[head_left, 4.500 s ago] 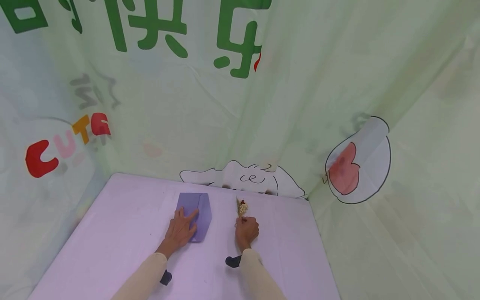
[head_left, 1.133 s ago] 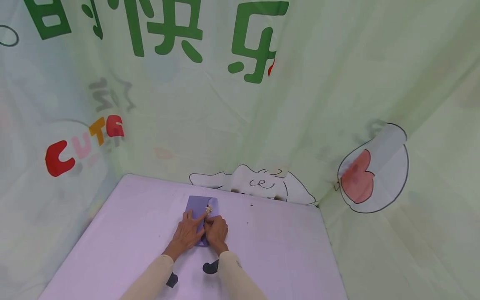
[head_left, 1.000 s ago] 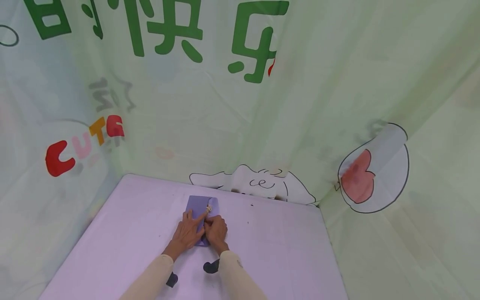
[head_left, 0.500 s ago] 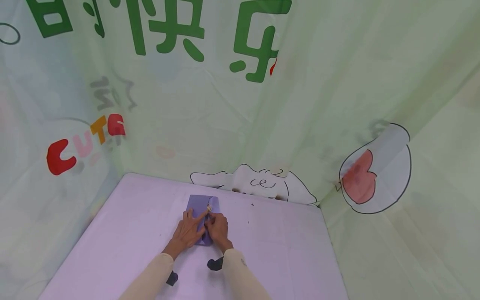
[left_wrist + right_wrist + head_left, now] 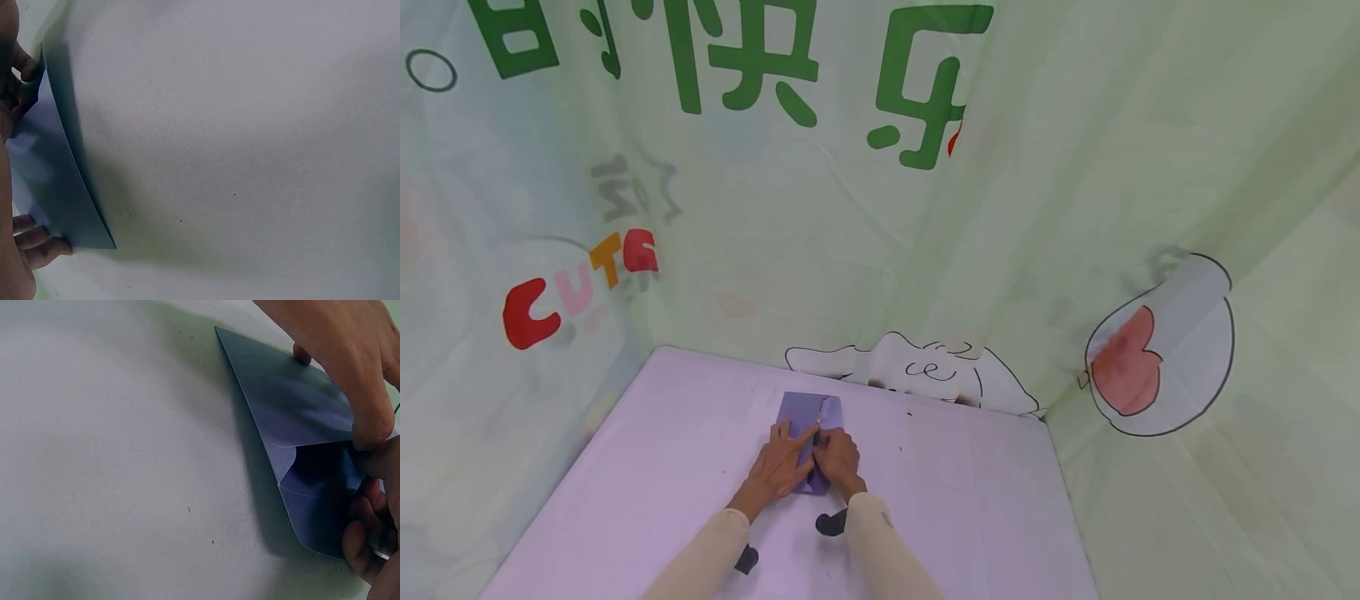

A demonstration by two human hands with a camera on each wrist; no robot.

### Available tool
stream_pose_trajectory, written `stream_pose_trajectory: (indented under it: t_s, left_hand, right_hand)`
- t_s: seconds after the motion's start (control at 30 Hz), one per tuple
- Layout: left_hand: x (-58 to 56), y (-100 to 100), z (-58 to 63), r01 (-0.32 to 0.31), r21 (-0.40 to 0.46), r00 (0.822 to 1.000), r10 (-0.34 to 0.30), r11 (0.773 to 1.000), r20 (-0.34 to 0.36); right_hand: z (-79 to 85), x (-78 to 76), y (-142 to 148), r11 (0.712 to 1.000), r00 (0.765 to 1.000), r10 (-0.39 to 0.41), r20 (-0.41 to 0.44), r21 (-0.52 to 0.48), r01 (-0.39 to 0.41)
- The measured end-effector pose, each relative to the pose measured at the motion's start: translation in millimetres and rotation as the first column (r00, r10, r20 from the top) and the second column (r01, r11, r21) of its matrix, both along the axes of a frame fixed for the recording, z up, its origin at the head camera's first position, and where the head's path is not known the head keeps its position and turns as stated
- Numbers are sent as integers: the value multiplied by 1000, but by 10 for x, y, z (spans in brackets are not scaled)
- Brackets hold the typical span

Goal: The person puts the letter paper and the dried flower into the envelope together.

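A purple paper envelope (image 5: 801, 406) lies on the table under both hands. My left hand (image 5: 778, 462) rests on it with fingers spread. In the right wrist view the left thumb (image 5: 373, 428) touches the edge of the envelope's dark open mouth (image 5: 322, 465). My right hand (image 5: 837, 456) is at the flap side with curled fingers, pinching a small sprig of dried flowers. Only a pale bit of the sprig (image 5: 820, 418) shows by the left index fingertip; its stem is hidden. In the left wrist view the envelope (image 5: 53, 169) tilts slightly off the table.
The lilac tabletop (image 5: 955, 500) spreads around the envelope, with tiny dark crumbs on it. Printed curtains stand behind (image 5: 775, 250) and at both sides. A black wrist strap end (image 5: 831, 523) hangs under each sleeve.
The right hand has brought the dried flower sprig from the right over to the envelope. Over the last second the flower heads have become mostly hidden. The left hand stays on the envelope.
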State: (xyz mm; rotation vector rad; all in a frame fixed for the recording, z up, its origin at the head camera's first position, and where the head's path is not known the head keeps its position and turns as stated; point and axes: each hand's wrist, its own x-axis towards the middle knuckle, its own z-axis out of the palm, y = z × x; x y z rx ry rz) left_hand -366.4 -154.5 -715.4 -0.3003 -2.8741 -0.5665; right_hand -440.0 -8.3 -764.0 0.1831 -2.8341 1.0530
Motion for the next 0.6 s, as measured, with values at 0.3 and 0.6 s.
stream_pose_trajectory:
  t_s: [0.3,0.6]
  left_hand:
    - [24,-24,-12,11,14,1000,-11,1000,9]
    - [28,-183,9,-57,37,998,57,998,-1]
  right_hand:
    - [-104,13,27,1000,999,26,-25,-12,-26]
    - [347,191,252,987,996,50,-67,-146,-60]
